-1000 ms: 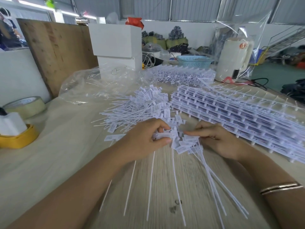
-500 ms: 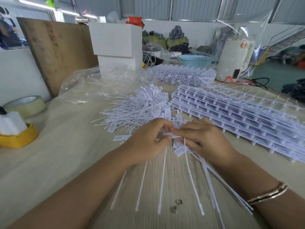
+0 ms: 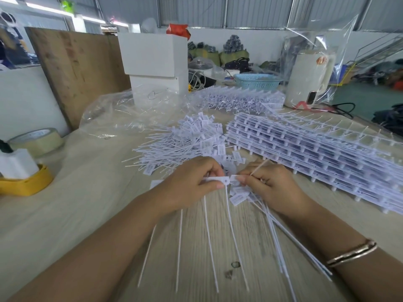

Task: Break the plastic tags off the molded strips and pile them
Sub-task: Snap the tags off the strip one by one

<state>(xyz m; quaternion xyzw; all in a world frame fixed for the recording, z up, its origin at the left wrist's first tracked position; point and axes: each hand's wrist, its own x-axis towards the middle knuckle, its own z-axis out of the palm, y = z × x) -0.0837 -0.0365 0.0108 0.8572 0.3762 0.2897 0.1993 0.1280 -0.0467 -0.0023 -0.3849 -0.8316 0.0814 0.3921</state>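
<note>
Since a moment ago both hands have drawn slightly apart: left hand (image 3: 192,182) pinches a tag strip (image 3: 218,180), right hand (image 3: 268,184) fingers grip tags (image 3: 238,196), near the pile (image 3: 192,138).

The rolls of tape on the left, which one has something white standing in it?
The yellow roll of tape at the near left edge: a white block stands in its core. The beige roll of tape behind it holds nothing.

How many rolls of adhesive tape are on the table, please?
2. A beige roll of packing tape lies flat at the table's left edge. A yellow roll of tape sits nearer, with a white block standing in it. Others may be hidden behind the clear plastic bags.
</note>
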